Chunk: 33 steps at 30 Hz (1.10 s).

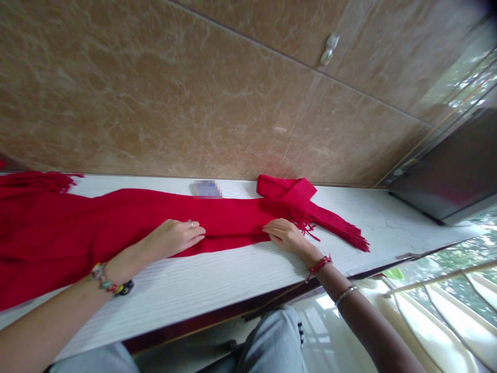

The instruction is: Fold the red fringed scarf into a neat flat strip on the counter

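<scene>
A long red scarf (233, 217) with fringed ends lies stretched along a white table (217, 282). Its right end is folded back, with a fringe (351, 235) trailing to the right. My left hand (173, 237) rests flat on the scarf near its middle, fingers stretched out, a ring on one finger and a beaded bracelet at the wrist. My right hand (285, 234) presses on the scarf's near edge beside the folded end, fingers curled slightly; whether it pinches the cloth is unclear. It wears a red string and a thin bangle.
A brown marble-like wall (194, 93) stands directly behind the table. A small blurred object (207, 189) lies at the table's back edge behind the scarf. A dark box-like object (450, 176) sits at the far right. My knees in grey trousers (272, 342) are under the front edge.
</scene>
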Tool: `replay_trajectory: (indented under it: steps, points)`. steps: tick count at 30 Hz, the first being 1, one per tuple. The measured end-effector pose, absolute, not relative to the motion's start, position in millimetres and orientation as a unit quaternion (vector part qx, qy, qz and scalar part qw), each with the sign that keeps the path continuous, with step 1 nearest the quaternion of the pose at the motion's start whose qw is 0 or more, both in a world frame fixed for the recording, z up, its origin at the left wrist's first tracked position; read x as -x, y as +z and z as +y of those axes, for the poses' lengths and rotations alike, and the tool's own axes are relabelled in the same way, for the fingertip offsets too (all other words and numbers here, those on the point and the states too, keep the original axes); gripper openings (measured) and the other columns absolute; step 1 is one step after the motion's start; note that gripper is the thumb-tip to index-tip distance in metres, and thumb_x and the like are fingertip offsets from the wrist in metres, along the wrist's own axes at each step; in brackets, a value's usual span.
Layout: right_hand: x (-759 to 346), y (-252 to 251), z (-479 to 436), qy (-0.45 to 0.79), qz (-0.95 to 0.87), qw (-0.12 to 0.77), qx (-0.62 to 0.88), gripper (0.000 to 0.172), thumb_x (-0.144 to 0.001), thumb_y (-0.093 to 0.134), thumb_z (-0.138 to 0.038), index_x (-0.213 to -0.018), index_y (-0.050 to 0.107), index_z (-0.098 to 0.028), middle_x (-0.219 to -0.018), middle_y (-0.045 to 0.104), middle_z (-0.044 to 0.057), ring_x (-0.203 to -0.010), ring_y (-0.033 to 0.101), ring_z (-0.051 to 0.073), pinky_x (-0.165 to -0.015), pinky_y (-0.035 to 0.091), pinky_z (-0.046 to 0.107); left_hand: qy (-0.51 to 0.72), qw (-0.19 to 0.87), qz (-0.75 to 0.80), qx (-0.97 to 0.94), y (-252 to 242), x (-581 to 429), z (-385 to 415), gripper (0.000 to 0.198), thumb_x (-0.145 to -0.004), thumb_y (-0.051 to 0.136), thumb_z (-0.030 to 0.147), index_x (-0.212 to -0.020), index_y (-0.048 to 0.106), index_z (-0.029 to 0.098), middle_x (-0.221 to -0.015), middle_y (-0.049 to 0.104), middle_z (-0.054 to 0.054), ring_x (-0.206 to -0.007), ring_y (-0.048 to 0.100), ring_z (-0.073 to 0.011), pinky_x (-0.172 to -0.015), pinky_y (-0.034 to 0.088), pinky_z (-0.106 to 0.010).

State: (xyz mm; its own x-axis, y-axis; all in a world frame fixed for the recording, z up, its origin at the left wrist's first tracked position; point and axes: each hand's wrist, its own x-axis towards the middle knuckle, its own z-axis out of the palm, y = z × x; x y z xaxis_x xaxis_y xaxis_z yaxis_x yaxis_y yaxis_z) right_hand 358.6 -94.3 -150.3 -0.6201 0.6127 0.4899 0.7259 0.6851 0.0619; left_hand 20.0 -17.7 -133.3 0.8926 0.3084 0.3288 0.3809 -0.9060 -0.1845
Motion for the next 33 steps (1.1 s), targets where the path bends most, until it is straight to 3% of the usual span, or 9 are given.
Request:
replay_trajectory:
  steps: [10, 18, 24, 29, 33]
  points:
    - [-398.3, -147.8, -111.0, -0.141, -0.885, 0.131, 0.425, 0.031, -0.082, 0.035, -0.003, -0.088, 0.064, -0.014, -0.087, 0.067, 0.01, -0.084, 0.061, 0.019, -0.073, 0.052, 0.033, -0.103, 0.068, -0.143, 0.982, -138.2, -18.1, -20.3, 0.015, -0.086, 0.048, 0.023, -0.096, 0.059, 0.022, -0.09, 0.064, -0.001, -0.074, 0.061, -0.0108, -0.062, 0.043, -0.017]
    - [-423.1, -153.1, -116.2, -0.143, -0.883, 0.142, 0.425, 0.042, -0.081, 0.033, -0.003, -0.113, 0.058, -0.015, -0.111, 0.062, 0.01, -0.103, 0.057, 0.019, -0.086, 0.049, 0.036, -0.147, 0.045, -0.12, 0.981, -127.7, -17.1, -24.7, 0.02, -0.088, 0.044, 0.021, -0.096, 0.062, 0.022, -0.089, 0.062, -0.001, -0.072, 0.059, -0.0099, -0.063, 0.042, -0.017]
    - [-426.3, -158.7, -119.5, -0.134, -0.886, 0.116, 0.428, 0.043, -0.08, 0.034, -0.001, -0.114, 0.057, -0.013, -0.11, 0.062, 0.012, -0.102, 0.058, 0.02, -0.086, 0.049, 0.037, -0.074, 0.015, -0.094, 0.993, -126.7, -19.9, -30.1, 0.022, -0.087, 0.045, 0.02, -0.098, 0.064, 0.025, -0.08, 0.061, 0.0, -0.06, 0.056, -0.0078, -0.057, 0.04, -0.015]
    - [-427.2, -157.0, -123.6, -0.145, -0.874, 0.145, 0.44, 0.045, -0.08, 0.035, -0.001, -0.119, 0.053, -0.014, -0.113, 0.06, 0.012, -0.105, 0.056, 0.02, -0.088, 0.048, 0.039, -0.124, 0.004, -0.1, 0.987, -120.8, -18.8, -30.7, 0.026, -0.09, 0.041, 0.023, -0.103, 0.063, 0.023, -0.087, 0.062, -0.002, -0.067, 0.057, -0.0092, -0.061, 0.041, -0.017]
    - [-428.7, -157.0, -124.6, -0.135, -0.884, 0.144, 0.425, 0.037, -0.083, 0.038, -0.006, -0.112, 0.059, -0.016, -0.108, 0.064, 0.009, -0.101, 0.059, 0.019, -0.086, 0.049, 0.036, -0.079, -0.033, -0.088, 0.992, -121.5, -21.0, -35.2, 0.024, -0.089, 0.044, 0.023, -0.101, 0.065, 0.025, -0.082, 0.063, -0.001, -0.065, 0.058, -0.0094, -0.059, 0.04, -0.017]
